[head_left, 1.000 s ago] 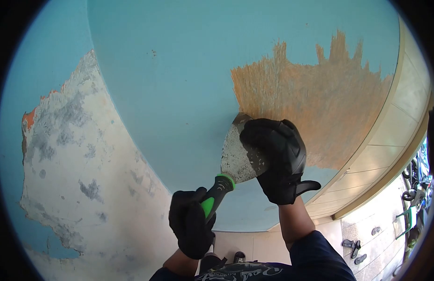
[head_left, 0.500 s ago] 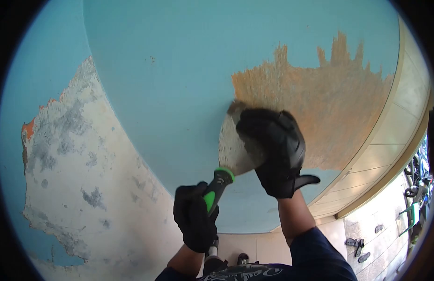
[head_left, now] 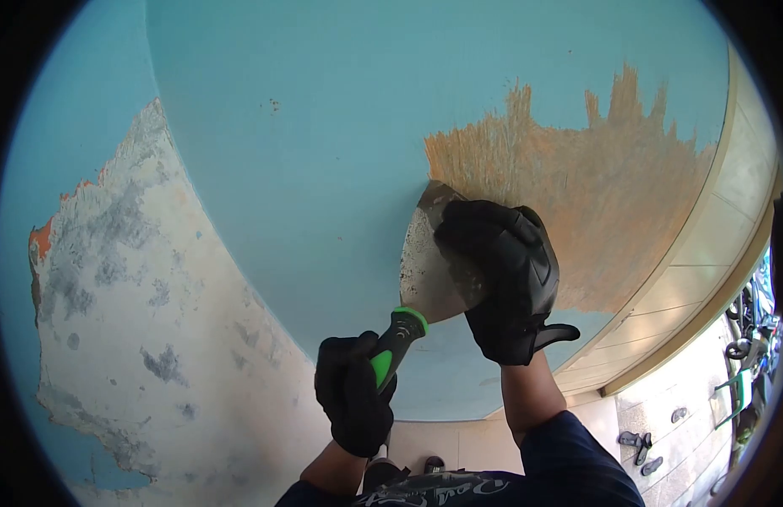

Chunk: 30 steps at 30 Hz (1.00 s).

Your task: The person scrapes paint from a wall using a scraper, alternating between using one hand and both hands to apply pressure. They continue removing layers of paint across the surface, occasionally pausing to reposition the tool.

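A wide-bladed paint scraper point(head_left: 434, 275) with a black and green handle leans against the blue wall, its far edge at the border of the bare orange-brown patch point(head_left: 611, 194). Pale residue speckles the left part of the blade. In a black glove, my left hand point(head_left: 353, 389) is closed around the handle. My right hand point(head_left: 501, 262), gloved too, presses over the right side of the blade with its fingers bent together; the fingertips are partly hidden. A loose tab sticks out from the right glove's cuff.
To the left, the adjoining wall has a stripped white and grey patch point(head_left: 130, 296) with ragged edges. Beige tiles point(head_left: 687, 262) run along the right. At lower right lie sandals point(head_left: 636, 445) on the paving, with a green chair point(head_left: 736, 397) and motorbikes beyond.
The view has shifted slightly. Both hands keep their hold on the scraper, and its blade, blurred before, now shows clearly and sits a touch lower and further right in view.
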### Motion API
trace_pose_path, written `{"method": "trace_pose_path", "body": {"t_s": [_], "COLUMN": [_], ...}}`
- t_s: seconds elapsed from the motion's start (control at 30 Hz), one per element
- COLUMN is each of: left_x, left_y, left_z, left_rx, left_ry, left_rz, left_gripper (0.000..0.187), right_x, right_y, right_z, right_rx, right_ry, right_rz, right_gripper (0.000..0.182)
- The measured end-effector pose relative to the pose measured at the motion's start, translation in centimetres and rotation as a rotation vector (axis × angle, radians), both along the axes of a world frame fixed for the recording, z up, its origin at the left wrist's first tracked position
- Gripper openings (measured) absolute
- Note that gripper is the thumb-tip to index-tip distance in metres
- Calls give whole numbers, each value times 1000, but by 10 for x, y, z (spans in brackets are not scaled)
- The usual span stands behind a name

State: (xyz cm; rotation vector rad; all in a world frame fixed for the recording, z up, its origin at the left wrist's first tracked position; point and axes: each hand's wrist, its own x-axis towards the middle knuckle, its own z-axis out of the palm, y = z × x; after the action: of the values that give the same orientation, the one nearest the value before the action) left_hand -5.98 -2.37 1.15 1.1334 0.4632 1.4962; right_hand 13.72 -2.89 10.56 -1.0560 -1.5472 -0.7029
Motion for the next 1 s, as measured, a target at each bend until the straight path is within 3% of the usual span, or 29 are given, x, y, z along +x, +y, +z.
{"method": "trace_pose_path", "body": {"t_s": [0.03, 0.07, 0.13, 0.23, 0.33, 0.47, 0.6, 0.73, 0.77, 0.87, 0.9, 0.93, 1.0], "left_x": [-3, -1, 1, 4, -1, -1, -3, -5, 0, 10, 4, 8, 8], "left_y": [3, -3, -16, -11, -13, -11, -20, -17, -24, -17, -11, -10, -16], "left_z": [-4, -24, -23, 22, -22, 12, -11, -8, -6, -19, -7, 5, -2], "left_rx": [468, 173, -37, -67, 18, -70, -37, 272, -64, 74, 305, 6, -12], "left_ry": [626, 297, 17, 41, 183, 47, 110, 397, 146, 117, 483, -23, 167], "left_rz": [424, 216, -69, 53, 98, 30, -28, 263, 43, 143, 357, 28, 163], "left_gripper": [16, 16, 17, 19, 17, 17, 17, 16, 15, 16, 16, 17, 16], "right_x": [0, 1, 3, -5, -5, -5, -7, -8, -6, 1, 2, 2, -1], "right_y": [1, 0, -9, 0, -9, -4, -14, -15, -13, -2, 1, -3, -7], "right_z": [3, 1, -17, 6, 1, 10, -2, 0, -10, -5, 1, 2, 7], "right_rx": [21, 41, -71, -20, -19, -60, -100, -95, -94, -19, 42, 32, -43], "right_ry": [-23, -27, 30, 34, -4, 32, 70, 13, 41, 9, -43, -42, -81], "right_rz": [-22, -26, -30, -11, -44, -8, -15, -21, -30, -8, 27, 29, -48], "right_gripper": [27, 27, 27, 25, 24, 24, 26, 27, 27, 26, 25, 25, 24]}}
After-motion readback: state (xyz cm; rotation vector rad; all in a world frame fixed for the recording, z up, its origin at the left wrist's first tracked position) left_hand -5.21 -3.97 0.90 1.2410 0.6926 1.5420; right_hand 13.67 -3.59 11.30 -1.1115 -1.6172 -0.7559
